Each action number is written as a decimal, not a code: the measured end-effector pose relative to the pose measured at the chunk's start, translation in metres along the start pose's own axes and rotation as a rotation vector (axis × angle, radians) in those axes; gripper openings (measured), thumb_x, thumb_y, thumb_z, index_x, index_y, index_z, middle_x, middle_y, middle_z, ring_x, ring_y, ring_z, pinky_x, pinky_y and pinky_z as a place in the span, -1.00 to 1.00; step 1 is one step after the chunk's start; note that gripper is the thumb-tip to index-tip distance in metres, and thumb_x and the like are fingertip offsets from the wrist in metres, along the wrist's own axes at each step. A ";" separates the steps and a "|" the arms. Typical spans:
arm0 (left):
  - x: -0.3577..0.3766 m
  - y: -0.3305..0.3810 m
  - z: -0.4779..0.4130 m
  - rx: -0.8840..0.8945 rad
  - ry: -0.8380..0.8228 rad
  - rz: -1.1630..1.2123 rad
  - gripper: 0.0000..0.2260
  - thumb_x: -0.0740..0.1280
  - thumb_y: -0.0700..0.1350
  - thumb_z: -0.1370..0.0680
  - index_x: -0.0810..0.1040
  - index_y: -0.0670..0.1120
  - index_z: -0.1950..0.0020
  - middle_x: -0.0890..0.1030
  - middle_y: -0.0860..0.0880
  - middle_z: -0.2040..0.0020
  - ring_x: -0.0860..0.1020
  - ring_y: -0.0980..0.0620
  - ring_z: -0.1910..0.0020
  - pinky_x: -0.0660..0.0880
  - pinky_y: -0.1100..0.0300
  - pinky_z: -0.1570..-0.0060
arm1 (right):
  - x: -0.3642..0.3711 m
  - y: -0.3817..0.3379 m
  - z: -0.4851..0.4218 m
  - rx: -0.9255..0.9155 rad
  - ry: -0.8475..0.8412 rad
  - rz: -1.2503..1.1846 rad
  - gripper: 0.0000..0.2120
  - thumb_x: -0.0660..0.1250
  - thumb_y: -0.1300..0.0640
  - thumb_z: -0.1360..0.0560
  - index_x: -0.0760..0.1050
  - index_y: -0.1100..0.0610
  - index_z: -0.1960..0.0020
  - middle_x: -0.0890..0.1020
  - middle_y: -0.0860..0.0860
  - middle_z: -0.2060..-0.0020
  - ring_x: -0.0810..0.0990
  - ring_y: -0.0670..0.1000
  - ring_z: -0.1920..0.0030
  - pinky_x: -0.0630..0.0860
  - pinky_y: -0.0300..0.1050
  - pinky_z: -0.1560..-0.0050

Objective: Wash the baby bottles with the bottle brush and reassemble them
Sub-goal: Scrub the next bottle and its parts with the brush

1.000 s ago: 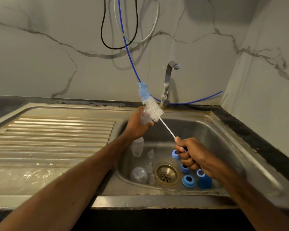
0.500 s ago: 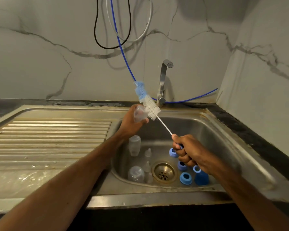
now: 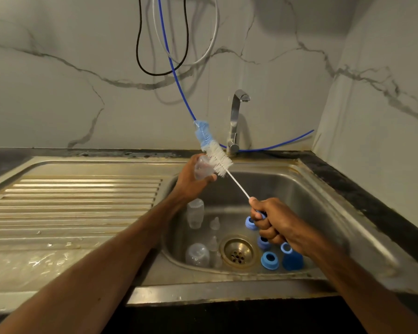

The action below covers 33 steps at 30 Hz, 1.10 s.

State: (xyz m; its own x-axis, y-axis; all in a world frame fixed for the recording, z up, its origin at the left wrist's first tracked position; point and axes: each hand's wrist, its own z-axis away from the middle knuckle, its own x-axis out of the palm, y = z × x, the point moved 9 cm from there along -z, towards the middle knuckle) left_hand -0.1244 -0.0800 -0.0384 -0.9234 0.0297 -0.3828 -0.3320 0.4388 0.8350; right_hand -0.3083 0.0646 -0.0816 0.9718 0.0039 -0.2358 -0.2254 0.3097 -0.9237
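1. Draining board (image 3: pixel 77 213), well left of the drain (image 3: pixel 238 251): wet.
2. Left hand (image 3: pixel 191 182), up and left of the drain: fingers wrapped round a clear bottle (image 3: pixel 203 168), held over the far-left corner of the basin (image 3: pixel 287 189).
3. Bottle brush (image 3: pixel 217 157), above the drain: white bristles lie against the bottle's mouth, and the blue tip stands clear beyond it. The head is outside the bottle.
4. Change: none of note over the last second. Hands, bottle and brush keep the same relation; only the view has shifted. Judgement: the inside of this bottle is not being scrubbed at present.
5. Basin floor, left of the drain: two further bottles (image 3: pixel 195 213) lying loose, with small teats (image 3: pixel 214 223) just beside the drain.
6. Right of the drain: blue collars (image 3: pixel 269 260), all separate. Judgement: reassembly not begun.
7. Right hand (image 3: pixel 273 222), above and right of the drain: fist closed round the brush handle.
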 end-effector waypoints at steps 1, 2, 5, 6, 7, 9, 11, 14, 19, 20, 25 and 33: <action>0.004 0.003 0.002 0.010 -0.024 -0.021 -0.43 0.55 -0.17 -0.48 0.42 -0.08 -0.42 0.56 -0.09 -0.30 0.58 -0.06 -0.25 0.60 -0.05 -0.20 | 0.000 -0.002 0.000 -0.003 0.007 -0.007 -0.53 0.09 -0.09 -0.70 0.28 0.05 0.36 0.21 -0.04 0.49 0.09 -0.10 0.54 0.00 -0.23 0.47; 0.010 0.007 0.004 0.031 -0.050 -0.049 -0.42 0.55 -0.16 -0.48 0.40 -0.08 -0.44 0.54 -0.10 -0.34 0.56 -0.06 -0.28 0.57 0.01 -0.22 | -0.002 -0.004 -0.001 -0.008 0.021 -0.017 -0.53 0.09 -0.09 -0.70 0.28 0.05 0.35 0.22 -0.04 0.50 0.10 -0.10 0.55 0.00 -0.25 0.49; 0.030 0.019 0.007 0.077 -0.097 -0.103 -0.37 0.56 -0.14 -0.49 0.37 -0.10 -0.48 0.50 -0.10 -0.40 0.50 -0.05 -0.33 0.47 0.15 -0.22 | -0.008 -0.009 -0.002 -0.032 0.076 -0.050 -0.53 0.08 -0.08 -0.71 0.29 0.06 0.34 0.23 -0.05 0.52 0.11 -0.10 0.56 0.03 -0.30 0.56; 0.034 0.021 0.008 0.077 -0.099 -0.105 -0.37 0.56 -0.14 -0.49 0.36 -0.10 -0.49 0.50 -0.11 -0.40 0.50 -0.05 -0.33 0.46 0.16 -0.21 | -0.009 -0.010 -0.003 -0.036 0.079 -0.062 -0.53 0.09 -0.07 -0.71 0.29 0.06 0.34 0.23 -0.05 0.53 0.11 -0.10 0.57 0.04 -0.31 0.57; 0.035 0.020 0.007 0.072 -0.094 -0.103 -0.37 0.56 -0.13 -0.48 0.37 -0.10 -0.48 0.51 -0.10 -0.39 0.51 -0.05 -0.32 0.46 0.16 -0.21 | -0.008 -0.010 -0.004 -0.034 0.071 -0.073 -0.53 0.09 -0.07 -0.71 0.29 0.06 0.34 0.23 -0.05 0.53 0.11 -0.10 0.57 0.04 -0.31 0.57; 0.032 0.014 0.006 0.053 -0.083 -0.110 -0.37 0.57 -0.12 -0.47 0.38 -0.10 -0.47 0.52 -0.10 -0.39 0.52 -0.06 -0.33 0.48 0.15 -0.21 | -0.004 -0.008 -0.006 -0.015 0.037 -0.075 -0.53 0.08 -0.07 -0.71 0.29 0.06 0.35 0.22 -0.05 0.52 0.11 -0.11 0.57 0.05 -0.31 0.59; 0.027 0.005 0.006 0.034 -0.073 -0.128 -0.37 0.57 -0.12 -0.47 0.39 -0.10 -0.47 0.53 -0.10 -0.39 0.54 -0.09 -0.32 0.49 0.16 -0.18 | -0.002 -0.010 -0.008 0.005 0.013 -0.029 -0.52 0.07 -0.07 -0.71 0.28 0.06 0.35 0.21 -0.04 0.51 0.10 -0.11 0.57 0.04 -0.31 0.59; 0.018 -0.001 0.006 -0.001 -0.022 -0.142 -0.36 0.55 -0.13 -0.49 0.36 -0.11 -0.50 0.51 -0.12 -0.40 0.52 -0.10 -0.33 0.47 0.17 -0.16 | -0.008 -0.025 -0.016 -0.005 0.026 0.098 -0.52 0.06 -0.07 -0.71 0.28 0.06 0.35 0.20 -0.03 0.50 0.10 -0.10 0.57 0.04 -0.30 0.57; 0.018 0.011 0.003 0.037 0.017 -0.118 -0.39 0.55 -0.14 -0.49 0.37 -0.08 -0.48 0.52 -0.11 -0.38 0.52 -0.07 -0.32 0.47 0.18 -0.15 | -0.015 -0.040 -0.030 -0.071 0.134 0.145 -0.52 0.09 -0.07 -0.69 0.35 0.12 0.33 0.26 -0.02 0.51 0.16 -0.10 0.57 0.08 -0.29 0.60; 0.017 0.012 0.003 0.035 0.022 -0.113 -0.40 0.55 -0.14 -0.49 0.38 -0.08 -0.47 0.52 -0.10 -0.38 0.52 -0.07 -0.31 0.48 0.18 -0.15 | -0.014 -0.037 -0.030 -0.094 0.154 0.146 -0.52 0.09 -0.07 -0.69 0.36 0.13 0.34 0.27 -0.01 0.51 0.17 -0.10 0.57 0.10 -0.29 0.61; -0.011 -0.010 -0.001 -0.063 0.109 -0.058 -0.46 0.53 -0.16 -0.50 0.42 -0.06 -0.42 0.57 -0.09 -0.33 0.57 -0.07 -0.28 0.58 -0.05 -0.23 | -0.006 -0.022 -0.024 -0.204 0.187 0.241 -0.47 0.13 -0.04 -0.69 0.38 0.14 0.42 0.34 0.05 0.55 0.25 -0.09 0.64 0.20 -0.26 0.61; 0.014 0.007 -0.001 0.039 0.016 -0.128 -0.39 0.56 -0.17 -0.47 0.40 -0.09 -0.46 0.57 -0.03 -0.26 0.56 0.01 -0.19 0.51 0.12 -0.14 | -0.017 -0.032 -0.027 -0.328 0.258 0.325 -0.46 0.11 -0.03 -0.69 0.38 0.17 0.41 0.33 0.05 0.56 0.26 -0.06 0.58 0.26 -0.19 0.46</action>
State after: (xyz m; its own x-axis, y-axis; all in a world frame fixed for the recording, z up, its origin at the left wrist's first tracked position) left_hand -0.1395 -0.0772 -0.0375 -0.8767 -0.0429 -0.4791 -0.4403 0.4724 0.7635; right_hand -0.3198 0.0292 -0.0563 0.8088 -0.1963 -0.5543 -0.5623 0.0175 -0.8267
